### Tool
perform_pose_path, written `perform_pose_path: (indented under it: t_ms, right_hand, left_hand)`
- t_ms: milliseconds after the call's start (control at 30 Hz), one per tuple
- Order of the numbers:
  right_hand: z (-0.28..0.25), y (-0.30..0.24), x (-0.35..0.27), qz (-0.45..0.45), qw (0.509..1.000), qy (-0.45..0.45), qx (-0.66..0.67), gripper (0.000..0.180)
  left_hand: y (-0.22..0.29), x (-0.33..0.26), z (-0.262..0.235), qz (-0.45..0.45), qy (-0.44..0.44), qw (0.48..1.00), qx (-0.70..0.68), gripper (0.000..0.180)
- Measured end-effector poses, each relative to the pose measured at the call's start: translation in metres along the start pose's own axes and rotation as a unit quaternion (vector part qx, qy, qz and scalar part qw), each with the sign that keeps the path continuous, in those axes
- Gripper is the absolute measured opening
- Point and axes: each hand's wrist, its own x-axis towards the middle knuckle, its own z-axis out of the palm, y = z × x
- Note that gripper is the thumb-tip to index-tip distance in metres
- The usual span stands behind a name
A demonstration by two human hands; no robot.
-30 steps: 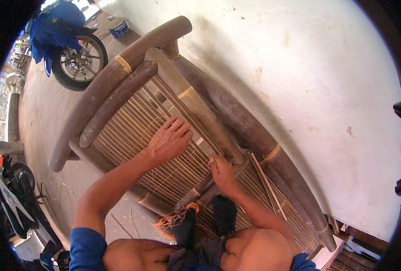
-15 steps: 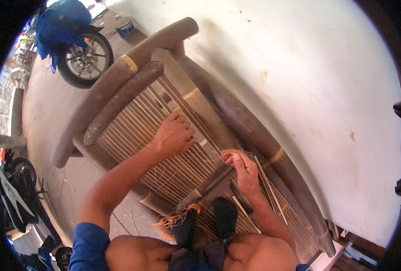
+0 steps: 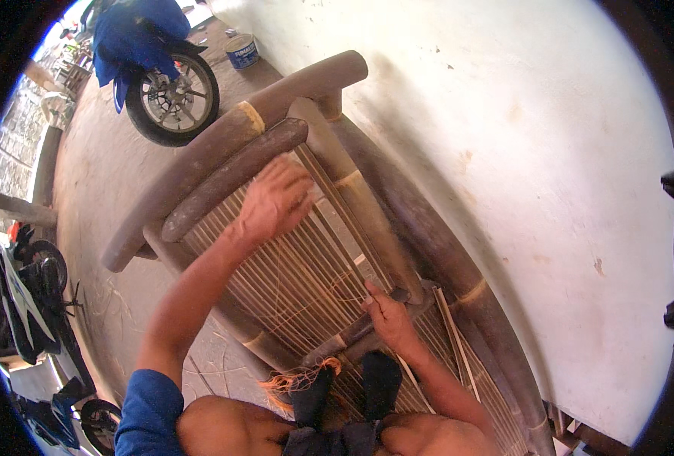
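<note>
A brown bamboo seat frame holds a panel of narrow lengthwise slats. Over the panel's far end hovers my left hand, knuckles up, fingers bent and slightly blurred; what they hold, if anything, is hidden. At the panel's near right corner is my right hand, closed with its thumb up beside the frame's crossbar. Its fingers hide what they grip. Thin pale strands loop over the slats close to it. A frayed bundle of orange fibres lies by my feet.
A white wall runs along the right. Beyond the frame stand a motorcycle wheel under a blue cover and a blue-and-white can. Another motorcycle is at the left. Loose pale strips lie on slats right of my right arm.
My left hand has moved toward the panel's far end. My right hand has come lower and left, to the near corner. The whole view has shifted slightly.
</note>
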Motion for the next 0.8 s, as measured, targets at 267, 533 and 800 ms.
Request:
perform_pose_path:
  t_ms: [267,533,800]
  right_hand:
    - [-0.006,-0.015,-0.002,0.069,0.997,-0.033,0.013,0.049]
    - [-0.027,-0.006,-0.001,0.071,0.994,-0.044,0.073,0.043]
    - [-0.09,-0.045,-0.038,-0.003,0.971,0.063,0.231,0.044]
  left_hand:
    - [-0.008,-0.002,-0.002,-0.037,-0.06,0.994,0.088,0.013]
    - [0.0,0.002,0.0,-0.043,0.016,0.998,0.048,0.015]
    - [0.084,-0.011,0.07,0.064,-0.212,0.975,0.032,0.017]
